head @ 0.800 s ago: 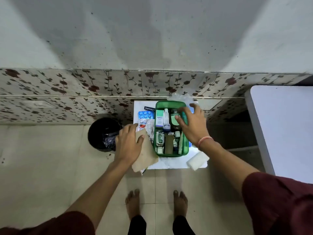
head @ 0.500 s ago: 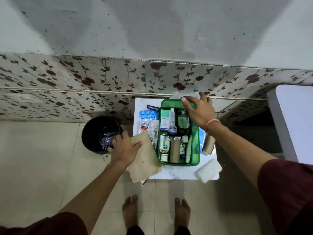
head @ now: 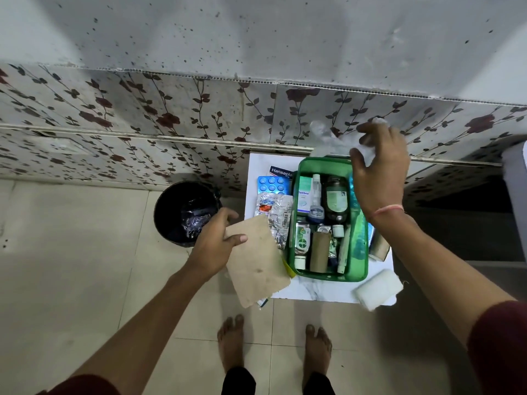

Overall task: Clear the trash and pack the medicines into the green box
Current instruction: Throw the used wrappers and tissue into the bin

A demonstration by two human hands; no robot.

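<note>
The green box (head: 360, 253) sits on a small white table (head: 310, 289), filled with bottles, small cartons and tubes. My left hand (head: 212, 246) pinches a brown paper piece (head: 256, 266) at the table's left edge, close to the black bin (head: 171, 206). My right hand (head: 380, 169) is behind the box's far rim, its fingers closed on crumpled clear plastic (head: 328, 138). Blister strips (head: 272, 201) and a Hansaplast pack (head: 281, 172) lie left of the box. A white gauze roll (head: 377, 289) lies at the table's near right corner.
The bin stands on the tiled floor left of the table, with shiny wrappers inside. A flowered tile wall (head: 171, 118) runs close behind. Right of the box stands a brown roll (head: 379, 248). A white surface (head: 516, 163) juts in at the right edge. My bare feet (head: 273, 346) are below.
My right hand has moved from the box's inside to behind its far rim and closed on the clear plastic. My left hand has shifted the brown paper slightly toward the bin.
</note>
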